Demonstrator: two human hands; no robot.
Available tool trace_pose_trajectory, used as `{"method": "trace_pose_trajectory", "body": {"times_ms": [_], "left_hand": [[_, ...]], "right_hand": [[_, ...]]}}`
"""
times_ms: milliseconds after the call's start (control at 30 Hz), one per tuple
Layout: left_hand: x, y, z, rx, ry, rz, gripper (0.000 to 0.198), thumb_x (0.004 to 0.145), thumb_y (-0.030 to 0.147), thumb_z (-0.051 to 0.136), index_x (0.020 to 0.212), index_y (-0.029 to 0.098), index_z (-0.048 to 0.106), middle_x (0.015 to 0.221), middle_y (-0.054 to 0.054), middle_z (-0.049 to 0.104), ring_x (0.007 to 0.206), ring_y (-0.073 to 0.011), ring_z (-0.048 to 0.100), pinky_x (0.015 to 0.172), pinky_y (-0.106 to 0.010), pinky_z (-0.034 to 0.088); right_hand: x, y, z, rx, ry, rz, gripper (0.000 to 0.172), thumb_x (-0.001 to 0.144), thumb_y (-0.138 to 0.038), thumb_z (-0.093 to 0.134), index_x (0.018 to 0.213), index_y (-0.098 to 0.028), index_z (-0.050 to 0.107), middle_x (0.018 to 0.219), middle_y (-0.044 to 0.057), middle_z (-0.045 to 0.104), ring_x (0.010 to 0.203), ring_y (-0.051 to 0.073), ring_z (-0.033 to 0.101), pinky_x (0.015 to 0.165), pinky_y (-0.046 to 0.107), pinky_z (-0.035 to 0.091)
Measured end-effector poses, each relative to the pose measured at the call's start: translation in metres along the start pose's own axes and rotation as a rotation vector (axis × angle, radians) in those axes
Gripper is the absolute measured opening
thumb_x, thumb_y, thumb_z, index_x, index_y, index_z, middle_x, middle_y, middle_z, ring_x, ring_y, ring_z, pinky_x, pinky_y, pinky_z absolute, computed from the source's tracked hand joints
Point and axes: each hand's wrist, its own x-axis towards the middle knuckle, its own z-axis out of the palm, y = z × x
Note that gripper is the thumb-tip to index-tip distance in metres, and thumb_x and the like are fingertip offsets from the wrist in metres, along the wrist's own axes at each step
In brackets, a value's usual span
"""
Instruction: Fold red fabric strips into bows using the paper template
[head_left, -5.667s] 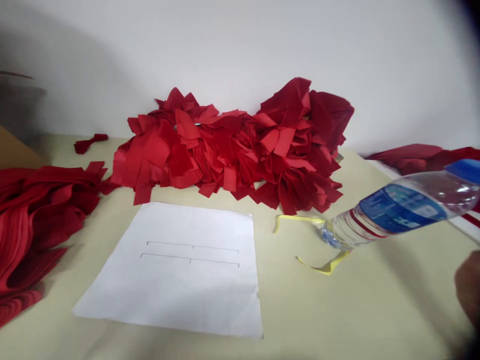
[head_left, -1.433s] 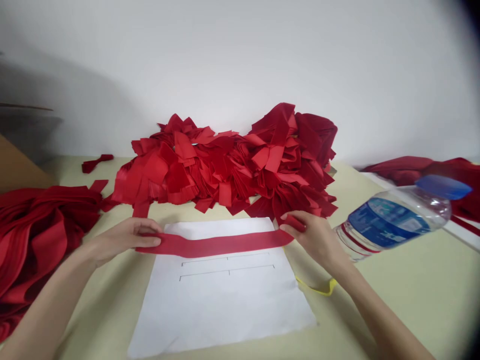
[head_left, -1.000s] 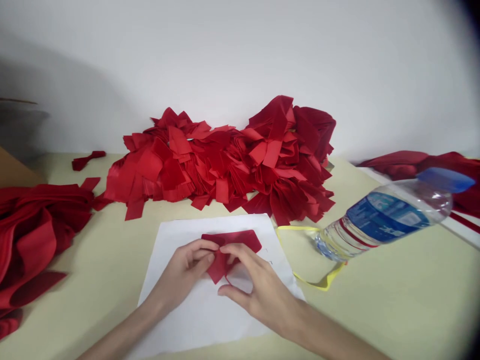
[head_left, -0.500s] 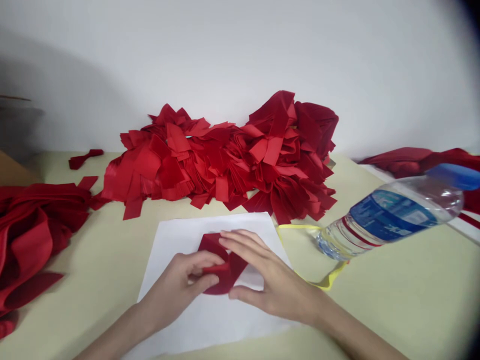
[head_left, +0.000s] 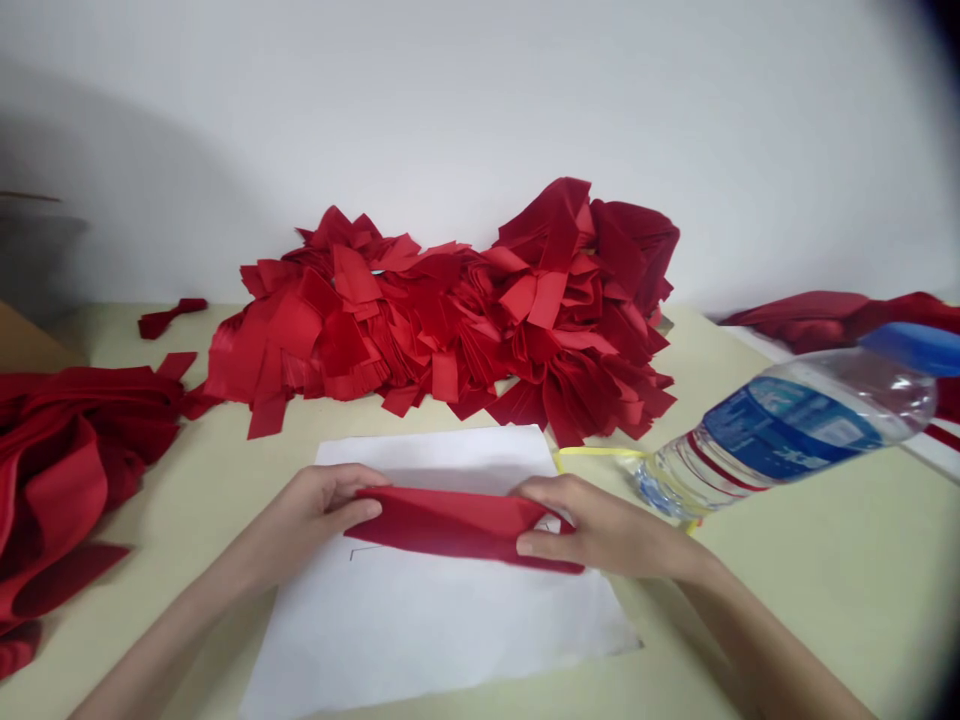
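A folded red fabric strip (head_left: 450,522) is stretched flat between both hands over a white paper sheet (head_left: 420,630) with printed guide lines. My left hand (head_left: 315,505) pinches the strip's left end between thumb and fingers. At the strip's right end, my right hand (head_left: 592,525) grips it the same way. The strip hides most of the printed lines.
A large heap of folded red pieces (head_left: 450,315) lies behind the paper by the wall. Long red strips (head_left: 60,460) are piled at the left, more red cloth (head_left: 832,315) at the right. A water bottle (head_left: 795,425) and a yellow band (head_left: 600,455) sit right of the paper.
The hands had folded the long strip into a small bundle at the paper's middle. Now they have moved apart, pulling the folded strip out flat between them.
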Motion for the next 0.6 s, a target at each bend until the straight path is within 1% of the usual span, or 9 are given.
{"method": "trace_pose_trajectory", "body": {"times_ms": [67, 133, 233, 300, 367, 433, 500, 533, 600], "left_hand": [[0.002, -0.001, -0.003, -0.004, -0.001, 0.005, 0.023, 0.081, 0.036, 0.055, 0.097, 0.023, 0.065, 0.092, -0.003, 0.07, 0.081, -0.0224, 0.063, 0.068, -0.029, 0.048], [0.003, 0.0, -0.005, -0.023, 0.002, 0.016, 0.022, 0.082, 0.036, 0.055, 0.094, 0.022, 0.065, 0.089, -0.003, 0.07, 0.078, -0.0211, 0.063, 0.067, -0.028, 0.047], [0.003, 0.001, -0.007, -0.039, 0.033, 0.0, 0.025, 0.081, 0.038, 0.057, 0.096, 0.02, 0.066, 0.086, -0.003, 0.07, 0.076, -0.0195, 0.063, 0.065, -0.026, 0.046], [0.003, 0.0, -0.01, -0.031, 0.07, -0.029, 0.029, 0.08, 0.04, 0.057, 0.1, 0.02, 0.065, 0.083, -0.002, 0.07, 0.074, -0.0188, 0.062, 0.064, -0.026, 0.045], [0.003, -0.001, -0.013, -0.023, 0.099, -0.052, 0.033, 0.078, 0.042, 0.059, 0.102, 0.019, 0.065, 0.081, -0.003, 0.07, 0.072, -0.019, 0.061, 0.063, -0.027, 0.045], [0.004, -0.002, -0.015, -0.027, 0.122, -0.061, 0.036, 0.076, 0.043, 0.061, 0.102, 0.018, 0.065, 0.08, -0.003, 0.07, 0.072, -0.0204, 0.062, 0.063, -0.028, 0.046], [0.005, -0.003, -0.016, -0.034, 0.131, -0.063, 0.037, 0.075, 0.043, 0.062, 0.103, 0.018, 0.065, 0.081, -0.004, 0.07, 0.075, -0.0218, 0.063, 0.065, -0.029, 0.047], [0.005, -0.004, -0.016, -0.028, 0.133, -0.064, 0.037, 0.075, 0.043, 0.062, 0.102, 0.018, 0.066, 0.082, -0.004, 0.07, 0.076, -0.0222, 0.063, 0.065, -0.029, 0.047], [0.006, -0.006, -0.016, 0.001, 0.134, -0.065, 0.034, 0.076, 0.043, 0.061, 0.099, 0.018, 0.066, 0.083, -0.004, 0.07, 0.077, -0.0225, 0.062, 0.066, -0.029, 0.046]], "right_hand": [[-0.001, 0.004, -0.006, 0.094, -0.068, 0.1, 0.016, 0.081, -0.036, 0.058, 0.087, -0.021, 0.058, 0.071, -0.003, 0.054, 0.064, 0.011, 0.052, 0.057, 0.021, 0.044], [-0.002, 0.006, -0.011, 0.235, -0.121, 0.102, 0.025, 0.083, -0.034, 0.055, 0.106, -0.023, 0.052, 0.092, 0.0, 0.057, 0.073, 0.011, 0.055, 0.062, 0.021, 0.045], [-0.002, 0.009, -0.017, 0.389, -0.149, 0.028, 0.04, 0.081, -0.033, 0.057, 0.119, -0.028, 0.045, 0.127, 0.004, 0.042, 0.086, 0.01, 0.056, 0.071, 0.024, 0.048], [-0.002, 0.012, -0.019, 0.49, -0.214, 0.01, 0.058, 0.072, -0.03, 0.067, 0.124, -0.031, 0.04, 0.129, 0.004, 0.04, 0.089, 0.012, 0.056, 0.072, 0.026, 0.05], [-0.001, 0.013, -0.017, 0.576, -0.271, 0.053, 0.07, 0.064, -0.025, 0.073, 0.125, -0.031, 0.039, 0.115, 0.002, 0.051, 0.088, 0.014, 0.058, 0.071, 0.027, 0.05], [0.001, 0.015, -0.013, 0.586, -0.21, 0.132, 0.045, 0.071, -0.026, 0.068, 0.112, -0.024, 0.051, 0.094, 0.0, 0.057, 0.076, 0.012, 0.058, 0.068, 0.026, 0.049], [0.003, 0.015, -0.007, 0.533, -0.04, 0.177, 0.017, 0.081, -0.031, 0.058, 0.094, -0.019, 0.059, 0.086, 0.001, 0.057, 0.07, 0.01, 0.056, 0.064, 0.025, 0.048], [0.004, 0.014, -0.005, 0.491, 0.038, 0.168, 0.018, 0.084, -0.034, 0.054, 0.091, -0.018, 0.06, 0.089, 0.002, 0.058, 0.072, 0.011, 0.055, 0.064, 0.025, 0.048], [0.005, 0.013, 0.0, 0.383, 0.082, 0.097, 0.028, 0.083, -0.036, 0.055, 0.107, -0.022, 0.058, 0.106, 0.004, 0.055, 0.083, 0.013, 0.055, 0.069, 0.026, 0.05]]}}
